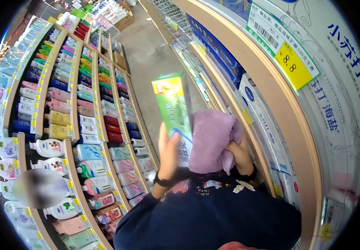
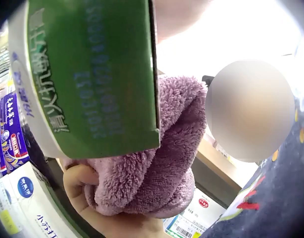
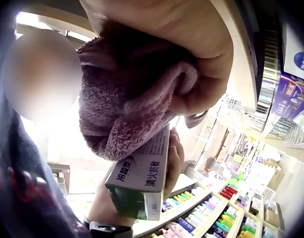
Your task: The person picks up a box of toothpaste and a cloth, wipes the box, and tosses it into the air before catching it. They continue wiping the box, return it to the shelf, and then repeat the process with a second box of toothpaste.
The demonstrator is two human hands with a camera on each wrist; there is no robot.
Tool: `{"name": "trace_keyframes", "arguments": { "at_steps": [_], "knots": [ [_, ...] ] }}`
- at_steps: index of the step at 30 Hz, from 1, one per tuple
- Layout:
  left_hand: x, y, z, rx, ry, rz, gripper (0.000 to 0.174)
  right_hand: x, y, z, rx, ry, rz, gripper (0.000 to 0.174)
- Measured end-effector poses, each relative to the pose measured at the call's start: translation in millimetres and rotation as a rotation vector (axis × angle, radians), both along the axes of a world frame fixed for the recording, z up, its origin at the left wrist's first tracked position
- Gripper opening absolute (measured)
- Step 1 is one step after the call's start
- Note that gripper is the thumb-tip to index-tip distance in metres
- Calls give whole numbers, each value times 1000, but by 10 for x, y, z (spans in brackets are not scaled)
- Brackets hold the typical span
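Observation:
In the head view my left hand (image 1: 167, 150) grips a green, white and yellow toothpaste box (image 1: 172, 104), which stands tilted in front of my chest. Bunched in my right hand (image 1: 241, 155) is a fluffy purple cloth (image 1: 209, 143), right beside the box. The left wrist view has a green end of the toothpaste box (image 2: 107, 74) with a stamped code, and the purple cloth (image 2: 174, 144) behind it. From the right wrist, the cloth (image 3: 120, 109) overlaps the box's upper side (image 3: 142, 173), and fingers of my left hand (image 3: 175, 158) curl around its far side.
Close on my right runs a shelf edge (image 1: 284, 116) with a price tag (image 1: 290, 62) and toothpaste boxes (image 1: 267, 121). Tilted shelves of bottles (image 1: 59, 104) fill the left side. A grey aisle floor (image 1: 146, 54) stretches ahead between them.

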State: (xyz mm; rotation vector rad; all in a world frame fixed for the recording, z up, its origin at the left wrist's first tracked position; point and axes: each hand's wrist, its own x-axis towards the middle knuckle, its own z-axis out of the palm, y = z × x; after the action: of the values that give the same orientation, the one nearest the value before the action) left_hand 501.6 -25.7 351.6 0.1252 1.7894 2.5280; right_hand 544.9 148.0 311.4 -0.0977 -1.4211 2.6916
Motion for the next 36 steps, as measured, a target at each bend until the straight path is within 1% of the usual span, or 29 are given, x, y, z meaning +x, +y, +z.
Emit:
{"name": "trace_keyframes", "arguments": {
  "at_steps": [4,5,6,9,11,14,15,17,19,21,22,24,25,26,28,29,31,32,34,36],
  "knots": [
    [79,-136,3,-39,48,58,44,48,-125,-31,-52,-7,42,48],
    [82,-177,5,-31,35,60,43,69,-132,-106,2,-24,69,49],
    [71,-218,6,-26,24,57,42,68,-141,-74,-16,-43,117,50],
    [4,-344,-42,-53,44,44,47,-2,-251,178,44,-17,16,51],
    [-99,-422,-122,-14,22,56,49,-67,-301,283,87,-125,114,52],
    [-306,-605,-174,1,-7,44,49,-232,-503,320,75,-134,65,53],
    [-404,-691,-195,11,2,44,49,-321,-571,355,117,-202,84,53],
    [-599,-890,-232,5,12,54,51,-582,-750,323,118,-166,110,53],
    [-805,-1137,-261,-4,10,108,51,-876,-1012,319,114,-132,159,54],
    [-1054,-1426,-251,4,-10,154,53,-1202,-1328,354,74,-224,162,51],
    [-1182,-1584,-258,13,-1,186,53,-1354,-1489,237,86,-213,192,51],
    [-1484,-1908,-279,-86,11,292,50,-1737,-1805,-124,305,-329,157,46],
    [-1615,-2052,-215,-107,61,313,51,-1950,-1979,-123,176,-221,209,44],
    [-1779,-2229,-207,-100,65,349,51,-2171,-2152,-47,187,-212,242,44],
    [-2048,-2561,-196,-134,74,416,51,-2544,-2470,192,131,-198,364,46],
    [-2154,-2741,-177,-130,32,414,51,-2709,-2606,223,140,-198,392,46],
    [-2405,-3010,-131,-117,43,449,52,-3031,-2863,264,168,-171,473,48],
    [-2533,-3129,-114,-111,54,452,53,-3173,-2979,256,166,-167,480,48],
    [-2766,-3269,-122,-95,59,461,52,-3438,-3175,215,178,-41,450,49],
    [-3015,-3382,-142,-139,4,480,53,-3690,-3288,216,187,-50,449,50]
  ]
}}
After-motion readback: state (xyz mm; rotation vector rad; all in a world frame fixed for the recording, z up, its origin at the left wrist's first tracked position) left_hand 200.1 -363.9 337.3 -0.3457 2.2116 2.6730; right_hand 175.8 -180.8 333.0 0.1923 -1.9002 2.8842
